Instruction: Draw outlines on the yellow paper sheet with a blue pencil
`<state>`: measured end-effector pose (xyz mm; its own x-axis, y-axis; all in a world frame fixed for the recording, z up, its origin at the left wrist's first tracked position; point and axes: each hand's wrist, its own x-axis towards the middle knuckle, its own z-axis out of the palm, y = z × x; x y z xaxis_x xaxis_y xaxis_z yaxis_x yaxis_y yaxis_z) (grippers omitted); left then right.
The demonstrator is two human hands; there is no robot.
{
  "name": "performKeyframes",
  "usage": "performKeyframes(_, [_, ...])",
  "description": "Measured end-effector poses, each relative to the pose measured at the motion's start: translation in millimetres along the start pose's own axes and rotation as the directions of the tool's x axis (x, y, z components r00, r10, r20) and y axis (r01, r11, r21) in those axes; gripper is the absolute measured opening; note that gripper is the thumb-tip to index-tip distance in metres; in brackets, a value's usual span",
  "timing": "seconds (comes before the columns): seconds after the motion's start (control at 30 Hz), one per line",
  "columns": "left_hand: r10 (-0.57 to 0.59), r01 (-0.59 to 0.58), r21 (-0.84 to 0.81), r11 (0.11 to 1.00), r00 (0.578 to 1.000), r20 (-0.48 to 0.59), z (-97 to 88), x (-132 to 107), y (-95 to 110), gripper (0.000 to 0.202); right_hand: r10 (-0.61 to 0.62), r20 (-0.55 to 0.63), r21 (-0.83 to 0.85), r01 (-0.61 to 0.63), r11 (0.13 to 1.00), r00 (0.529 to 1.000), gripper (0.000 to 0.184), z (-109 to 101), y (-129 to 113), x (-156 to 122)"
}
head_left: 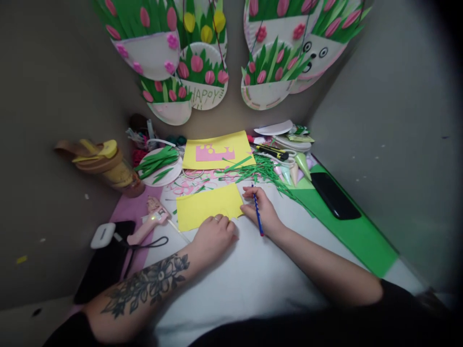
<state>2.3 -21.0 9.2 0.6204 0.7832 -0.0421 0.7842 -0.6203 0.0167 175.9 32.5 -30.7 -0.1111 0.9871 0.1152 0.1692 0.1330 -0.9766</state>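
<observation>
A small yellow paper sheet (206, 205) lies on the white table top (249, 274) in front of me. My left hand (214, 236) rests at its near edge with fingers curled down onto the paper, holding it in place. My right hand (261, 208) sits at the sheet's right edge and grips a blue pencil (258, 212), whose far end points toward the paper's corner. A faint drawn circle shows on the sheet near my left fingers.
Behind lie a larger yellow sheet with a pink cut-out (216, 150), green paper strips (265, 171), a plate of green strips (161, 164), a pink glue gun (150, 222), a black phone (334, 195) on green paper, and a yellow cup (110, 168). Paper-plate flower crafts hang on the wall (202, 72).
</observation>
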Motion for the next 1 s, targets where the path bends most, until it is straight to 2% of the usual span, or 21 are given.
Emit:
performKeyframes(0.13, [0.052, -0.05, 0.021, 0.999, 0.993, -0.108, -0.6, -3.6, -2.3, 0.019, -0.019, -0.039, -0.042, 0.017, 0.999, 0.999, 0.028, 0.1, -0.1, 3.9])
performKeyframes(0.23, [0.021, -0.014, 0.04, 0.999, 0.983, -0.183, -8.1, -4.6, -12.1, 0.024, -0.066, -0.129, -0.096, 0.054, 0.994, 0.989, 0.027, -18.2, -3.6, 3.0])
performKeyframes(0.37, [-0.188, 0.189, -0.005, 0.982, 0.973, -0.136, -18.8, -3.0, -36.0, 0.022, -0.071, -0.108, -0.219, 0.046, 0.975, 0.992, 0.023, -51.1, -7.7, 0.2])
performKeyframes(0.43, [-0.263, 0.257, -0.072, 0.964, 0.961, -0.089, -20.4, -2.4, -49.1, 0.021, -0.073, -0.138, -0.297, 0.029, 0.954, 0.988, 0.017, -63.3, -6.1, 3.5])
performKeyframes(0.5, [-0.307, 0.3, -0.123, 0.946, 0.951, -0.044, -19.9, -2.2, -60.3, 0.024, -0.134, -0.171, -0.397, 0.056, 0.916, 0.976, 0.013, -71.2, -0.6, 11.6])
performKeyframes(0.53, [-0.325, 0.319, -0.136, 0.938, 0.945, -0.026, -19.1, -2.3, -64.8, 0.028, -0.187, -0.165, -0.453, 0.094, 0.886, 0.968, 0.013, -73.7, 3.3, 16.9])
performKeyframes(0.6, [-0.352, 0.347, -0.144, 0.927, 0.936, -0.009, -17.2, -2.1, -71.7, 0.038, -0.272, -0.024, -0.527, 0.219, 0.821, 0.962, 0.019, -76.2, 12.1, 27.9])
performKeyframes(0.7, [-0.376, 0.372, -0.157, 0.915, 0.927, 0.007, -13.3, -1.1, -78.1, 0.044, -0.256, 0.201, -0.564, 0.325, 0.759, 0.946, 0.024, -76.4, 22.1, 38.8])
performKeyframes(0.77, [-0.377, 0.374, -0.2, 0.906, 0.926, 0.025, -10.1, 0.0, -81.3, 0.045, -0.237, 0.263, -0.589, 0.351, 0.728, 0.935, 0.025, -76.4, 24.5, 41.1])
performKeyframes(0.9, [-0.385, 0.4, -0.319, 0.859, 0.916, 0.113, -4.5, 2.0, -86.8, 0.034, -0.242, 0.27, -0.63, 0.361, 0.687, 0.932, 0.022, -82.5, 23.8, 41.7])
performKeyframes(1.0, [-0.395, 0.418, -0.366, 0.832, 0.908, 0.14, -2.8, 2.7, -89.0, 0.025, -0.32, 0.184, -0.657, 0.358, 0.663, 0.929, 0.02, -92.0, 22.9, 42.7])
